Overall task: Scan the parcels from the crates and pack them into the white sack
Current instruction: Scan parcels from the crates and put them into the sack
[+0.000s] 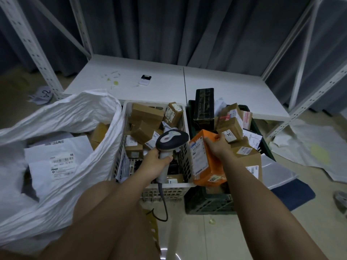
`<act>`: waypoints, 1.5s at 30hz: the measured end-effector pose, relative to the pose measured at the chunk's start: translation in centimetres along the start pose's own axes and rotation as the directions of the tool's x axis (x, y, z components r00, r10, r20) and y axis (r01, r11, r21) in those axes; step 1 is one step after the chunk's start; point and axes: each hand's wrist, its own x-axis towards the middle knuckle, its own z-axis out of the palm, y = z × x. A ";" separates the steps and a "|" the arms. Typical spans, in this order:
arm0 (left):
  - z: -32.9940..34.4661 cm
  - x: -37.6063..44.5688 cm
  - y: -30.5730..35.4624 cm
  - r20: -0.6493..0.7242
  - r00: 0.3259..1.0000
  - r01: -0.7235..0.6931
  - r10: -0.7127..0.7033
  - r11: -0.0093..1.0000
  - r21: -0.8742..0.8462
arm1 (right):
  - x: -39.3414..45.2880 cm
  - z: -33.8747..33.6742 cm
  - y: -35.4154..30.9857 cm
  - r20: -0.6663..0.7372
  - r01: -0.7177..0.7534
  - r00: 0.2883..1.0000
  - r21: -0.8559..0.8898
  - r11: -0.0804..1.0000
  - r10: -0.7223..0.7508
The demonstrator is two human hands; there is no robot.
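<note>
Fingers of left hand (157,160) wrapped round scanner (170,142) handle; right hand (218,145) grips orange parcel (204,160) top edge, label facing scanner head, just beside it.

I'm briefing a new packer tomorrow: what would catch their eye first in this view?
First, the orange box at centre, gripped by the right hand over the dark crate, with the scanner in the left hand aimed beside it. Then the big white sack on the left, open, with labelled white mailers inside.
</note>
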 end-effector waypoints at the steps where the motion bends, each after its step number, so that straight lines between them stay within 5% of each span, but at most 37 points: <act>1: 0.0 0.0 0.1 0.002 1.000 0.001 -0.001 1.000 -0.010 | 0.1 0.0 -0.2 0.001 -0.011 1.000 0.010 1.000 0.011; 14: -0.4 -0.1 0.3 -0.027 1.000 -0.010 0.008 0.998 -0.062 | 2.3 -0.2 -2.8 0.142 0.053 0.990 -0.251 0.966 -0.017; 19: -1.4 0.1 0.4 -0.071 0.997 -0.017 0.009 0.993 -0.118 | -0.1 -2.4 -2.9 0.085 0.197 0.975 0.120 0.973 -0.208; 23: -2.2 0.5 0.8 -0.155 0.988 -0.017 -0.006 0.990 -0.143 | -1.5 -4.3 -2.7 -0.066 0.331 0.941 0.383 0.862 -0.332; 26: -2.2 0.6 1.4 -0.174 0.985 -0.038 0.008 0.985 -0.169 | -2.5 -4.3 -2.3 -0.049 0.313 0.938 0.548 0.776 -0.344; 33: -1.9 -0.4 2.4 -0.184 0.982 -0.069 0.044 0.989 -0.130 | -3.2 -2.8 -1.5 -0.022 0.286 0.939 0.609 0.740 -0.344; 45: -1.6 -1.6 2.9 0.018 0.984 -0.175 0.176 0.984 -0.045 | -1.6 -1.2 -1.4 -0.025 0.332 0.931 0.477 0.814 -0.365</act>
